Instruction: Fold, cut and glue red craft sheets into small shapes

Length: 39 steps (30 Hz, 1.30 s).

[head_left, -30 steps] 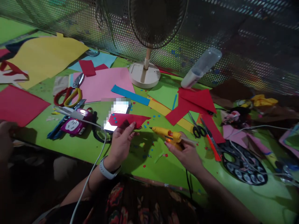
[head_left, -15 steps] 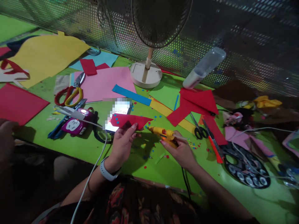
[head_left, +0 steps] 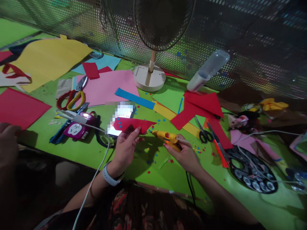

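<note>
Pinched in my left hand (head_left: 127, 145) is a pointed red paper piece (head_left: 141, 124) with small blue squares on its left end. My right hand (head_left: 184, 153) is wrapped round a yellow hot glue gun (head_left: 165, 135), its nozzle pointing left, close to the red piece's lower right edge. A glue stick pokes out of the gun's back. Beneath the red paper lies a lit phone (head_left: 123, 110), partly covered. Tiny red and blue paper bits are scattered on the green table (head_left: 141, 163) around my hands.
A purple power adapter (head_left: 78, 129) and red-yellow-handled scissors (head_left: 72, 97) lie left. A fan (head_left: 148, 76) stands behind. Right are black scissors (head_left: 205, 135), a red cutter (head_left: 220, 151) and a black palette (head_left: 254, 174). A white cable (head_left: 96, 175) crosses my left forearm. Another person's hand (head_left: 9, 137) is far left.
Both hands keep nearly the same pose, with the glue gun and red paper almost still. The view has shifted very slightly.
</note>
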Motion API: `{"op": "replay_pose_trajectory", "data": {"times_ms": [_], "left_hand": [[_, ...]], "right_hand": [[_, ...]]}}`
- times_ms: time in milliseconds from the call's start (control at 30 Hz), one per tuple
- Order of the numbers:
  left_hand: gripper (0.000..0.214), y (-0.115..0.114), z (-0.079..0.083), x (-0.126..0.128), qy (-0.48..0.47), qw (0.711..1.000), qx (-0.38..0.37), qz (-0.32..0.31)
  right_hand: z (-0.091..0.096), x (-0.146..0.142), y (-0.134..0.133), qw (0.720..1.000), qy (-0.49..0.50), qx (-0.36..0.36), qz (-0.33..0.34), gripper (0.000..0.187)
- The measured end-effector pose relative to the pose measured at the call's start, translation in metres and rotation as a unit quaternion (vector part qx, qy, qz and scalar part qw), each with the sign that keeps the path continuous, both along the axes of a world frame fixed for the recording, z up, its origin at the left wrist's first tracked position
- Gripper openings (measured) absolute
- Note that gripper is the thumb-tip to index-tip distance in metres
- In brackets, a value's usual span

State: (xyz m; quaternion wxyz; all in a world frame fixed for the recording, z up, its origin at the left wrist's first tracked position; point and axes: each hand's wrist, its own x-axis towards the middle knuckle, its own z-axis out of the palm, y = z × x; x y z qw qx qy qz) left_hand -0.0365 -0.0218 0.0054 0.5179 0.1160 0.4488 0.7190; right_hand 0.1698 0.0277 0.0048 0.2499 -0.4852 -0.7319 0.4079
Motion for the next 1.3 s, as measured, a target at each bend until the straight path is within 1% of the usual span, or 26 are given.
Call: {"op": "replay_pose_trajectory", "data": {"times_ms": [133,300,400,533,700,967,1167,1300], "left_hand": [[0.017,0.000,0.000,0.000,-0.001,1.000,0.000,0.005],[0.018,0.000,-0.001,0.000,0.000,1.000,0.000,0.013],[0.019,0.000,-0.003,0.000,0.008,1.000,0.006,0.006],[0.018,0.001,-0.004,0.000,0.010,1.000,0.009,0.005],[0.016,0.001,-0.003,0.001,0.010,1.000,0.008,0.012],[0.019,0.001,-0.002,0.000,0.008,1.000,0.004,0.006],[0.018,0.001,-0.001,0.000,0.001,1.000,0.007,0.005],[0.019,0.001,-0.003,0.000,0.010,1.000,0.004,0.008]], "right_hand": [[0.008,0.006,-0.002,1.000,-0.002,0.004,-0.014,0.019],[0.018,0.013,-0.003,0.999,0.008,-0.013,-0.031,0.021],[0.015,0.013,-0.002,0.999,0.009,-0.001,-0.031,0.020],[0.004,0.006,0.001,0.997,0.053,-0.035,-0.037,0.023],[-0.004,-0.004,0.003,0.998,0.051,-0.036,-0.012,0.022],[-0.002,-0.007,0.003,0.999,0.031,-0.012,-0.015,0.020],[-0.004,-0.006,0.004,0.999,-0.011,0.030,-0.002,0.019],[-0.003,-0.005,0.002,1.000,0.016,0.008,-0.011,0.019]]}}
